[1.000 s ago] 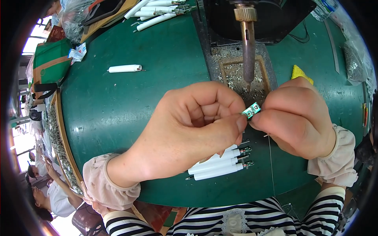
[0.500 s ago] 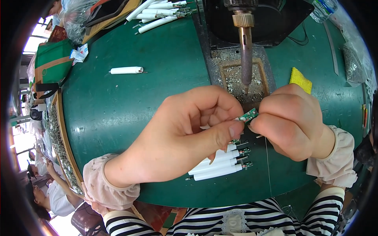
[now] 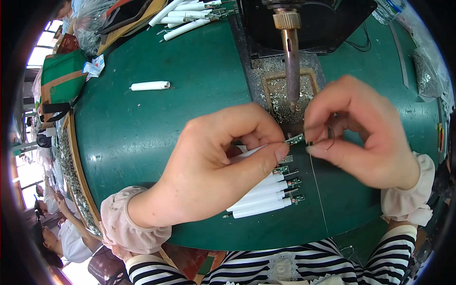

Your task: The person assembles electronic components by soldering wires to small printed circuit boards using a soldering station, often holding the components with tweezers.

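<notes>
"Any danger from here?"

"Perhaps a burn, from lifting the right hand (image 3: 365, 137) or left hand (image 3: 213, 164) into the soldering iron (image 3: 291, 71), pointing down just beyond and between both. Possibly also a bent circuit board (image 3: 296, 138), from too hard a push on so small a tip."

"And the thin wire (image 3: 318, 191)?"

"Liable to tug the board aside, if caught on the pink cuff (image 3: 409, 190). Running from near the right fingertips back toward the body."

"Left hand's pose?"

"Thumb and forefinger pinched on a white tube (image 3: 247, 153), other fingers curled, board poking out past the thumb toward the right hand. Below and close by, a row of white tubes (image 3: 263, 207)."

"Right hand's?"

"Arched, thumb and forefinger bent toward each other beside the board's far end. Too blurred to tell whether closed on the wire."
</notes>
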The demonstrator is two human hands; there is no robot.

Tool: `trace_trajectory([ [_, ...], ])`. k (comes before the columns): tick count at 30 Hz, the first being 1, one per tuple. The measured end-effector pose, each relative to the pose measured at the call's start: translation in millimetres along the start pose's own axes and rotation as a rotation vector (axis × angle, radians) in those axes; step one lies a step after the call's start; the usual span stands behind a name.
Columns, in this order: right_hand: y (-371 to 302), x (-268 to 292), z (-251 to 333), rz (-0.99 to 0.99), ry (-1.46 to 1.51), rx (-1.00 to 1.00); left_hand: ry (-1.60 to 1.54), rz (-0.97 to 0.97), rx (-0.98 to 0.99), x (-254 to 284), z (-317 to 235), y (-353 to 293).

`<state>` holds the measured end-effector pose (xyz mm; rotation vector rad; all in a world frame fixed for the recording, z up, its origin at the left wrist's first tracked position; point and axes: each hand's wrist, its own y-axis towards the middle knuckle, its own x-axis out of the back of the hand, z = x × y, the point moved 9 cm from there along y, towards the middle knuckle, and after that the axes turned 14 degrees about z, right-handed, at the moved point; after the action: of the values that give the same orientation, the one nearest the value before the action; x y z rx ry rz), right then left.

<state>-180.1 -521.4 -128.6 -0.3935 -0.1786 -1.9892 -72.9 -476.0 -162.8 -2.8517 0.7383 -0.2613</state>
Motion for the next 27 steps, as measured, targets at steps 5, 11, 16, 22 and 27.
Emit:
trace_trajectory([
  [5, -5, 6, -16, 0.013, 0.212, -0.158, -0.219, -0.053, -0.004, 2, 4, 3],
  [11, -2, 0, -14, -0.023, 0.126, -0.086, -0.220, -0.118, -0.066, 7, -2, 4],
  [16, -1, -3, -13, -0.023, 0.061, -0.036, -0.166, -0.143, -0.108, 9, -6, 5],
  [22, 1, -2, -14, -0.060, 0.070, -0.012, -0.148, -0.176, -0.117, 12, -8, 4],
  [27, 0, -1, -10, -0.070, 0.069, 0.004, -0.161, -0.181, -0.129, 12, -11, 3],
])
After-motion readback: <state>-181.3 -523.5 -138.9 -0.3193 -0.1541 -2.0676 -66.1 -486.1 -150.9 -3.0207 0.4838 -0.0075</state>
